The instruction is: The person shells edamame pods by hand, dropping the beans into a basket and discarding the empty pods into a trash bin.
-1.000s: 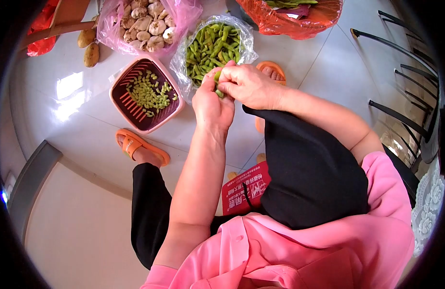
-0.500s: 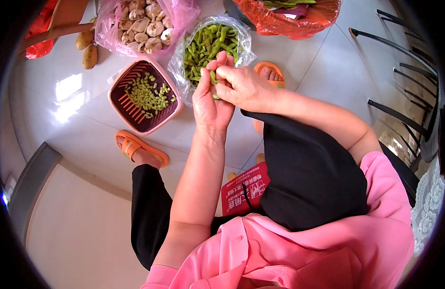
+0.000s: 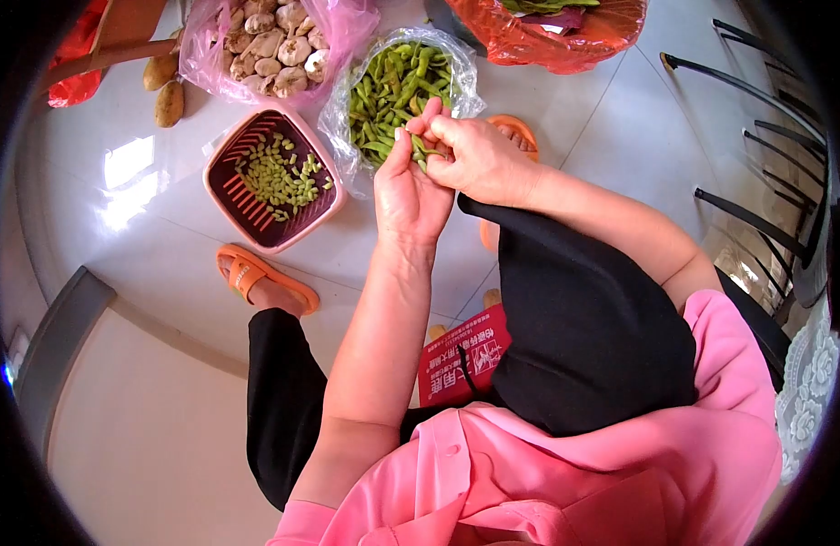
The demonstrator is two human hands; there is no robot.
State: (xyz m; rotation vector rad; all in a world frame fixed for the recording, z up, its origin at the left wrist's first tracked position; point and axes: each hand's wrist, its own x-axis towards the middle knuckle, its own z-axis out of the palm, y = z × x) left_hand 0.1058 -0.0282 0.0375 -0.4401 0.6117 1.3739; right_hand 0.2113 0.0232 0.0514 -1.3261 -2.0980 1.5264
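Note:
A green edamame pod (image 3: 422, 165) sits between my hands, partly hidden by fingers. My left hand (image 3: 408, 202) is palm up, its thumb and fingers curled about the pod. From the right, my right hand (image 3: 489, 162) pinches the same pod. Just beyond them is a clear plastic bag (image 3: 472, 80) full of green edamame pods (image 3: 390, 91). To the left stands a pink basket (image 3: 283, 244) with a dark inside, holding loose shelled beans (image 3: 276, 177).
Behind stand a pink bag of garlic bulbs (image 3: 292, 50) and a red bag (image 3: 565, 56) with leafy vegetables. Brown potatoes (image 3: 169, 105) lie at the back left. Black metal legs (image 3: 752, 205) rise on the right. Orange slippers (image 3: 265, 278) are on my feet; a red printed piece (image 3: 462, 359) shows below me.
Both hands have shifted slightly down and to the right, staying together around the pod. The basket and bags stay practically where they were.

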